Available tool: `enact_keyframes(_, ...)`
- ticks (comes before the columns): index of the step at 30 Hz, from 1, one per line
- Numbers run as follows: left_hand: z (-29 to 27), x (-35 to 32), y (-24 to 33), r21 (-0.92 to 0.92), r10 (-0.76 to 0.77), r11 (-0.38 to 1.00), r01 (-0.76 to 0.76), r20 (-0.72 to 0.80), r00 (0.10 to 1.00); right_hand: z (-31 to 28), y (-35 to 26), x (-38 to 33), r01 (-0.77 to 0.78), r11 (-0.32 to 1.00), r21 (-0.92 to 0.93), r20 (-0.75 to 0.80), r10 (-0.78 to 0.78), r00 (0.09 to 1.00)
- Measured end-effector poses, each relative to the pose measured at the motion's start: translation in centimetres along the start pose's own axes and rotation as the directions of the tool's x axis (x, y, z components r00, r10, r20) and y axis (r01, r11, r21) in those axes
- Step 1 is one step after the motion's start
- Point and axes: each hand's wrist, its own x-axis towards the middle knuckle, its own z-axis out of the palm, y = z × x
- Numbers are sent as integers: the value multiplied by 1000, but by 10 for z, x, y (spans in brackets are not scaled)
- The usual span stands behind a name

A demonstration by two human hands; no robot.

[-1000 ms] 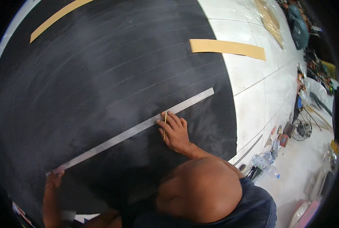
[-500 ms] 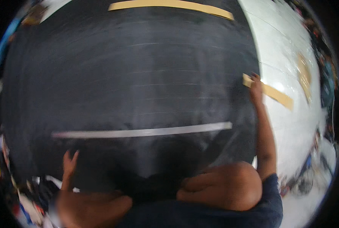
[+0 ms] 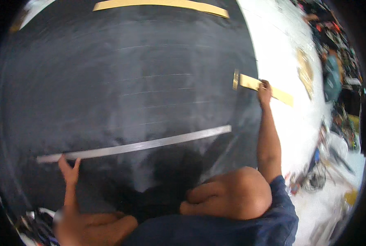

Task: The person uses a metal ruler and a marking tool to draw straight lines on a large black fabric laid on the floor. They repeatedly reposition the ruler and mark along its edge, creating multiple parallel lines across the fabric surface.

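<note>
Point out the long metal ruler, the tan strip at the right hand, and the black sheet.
Metal ruler (image 3: 141, 146), head view: middle of its length.
Tan strip (image 3: 249, 81), head view: its left part.
Black sheet (image 3: 109, 96), head view: bare central area.

A dark navy shirt (image 3: 207, 230) fills six o'clock; its short sleeve (image 3: 282, 192), at four o'clock, leaves the right arm (image 3: 270, 147) bare.

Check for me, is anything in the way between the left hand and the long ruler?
Nothing I can see. The left hand is already at the lower edge of the ruler, near its left end, over the black sheet.
</note>
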Motion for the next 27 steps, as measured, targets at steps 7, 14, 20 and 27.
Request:
enact_keyframes(7, 8, 32, 4, 137, -60, 990, 42, 127, 990, -34, -45, -57, 42, 999, -7, 129, -41, 991)
enact_keyframes(14, 4, 41, 29, 112, -209, 976, 189, 217, 953, 57, -143, -23, 154, 942, -298, 275, -70, 959)
enact_keyframes(20, -18, 31, 25, 41, -224, 975, 220, 152, 963, 53, -147, 3, 233, 943, -238, 335, -145, 931)
enact_keyframes(27, 0, 28, 57, -17, -239, 969, 246, 175, 955, -41, -32, 41, 350, 881, -318, 407, -206, 890)
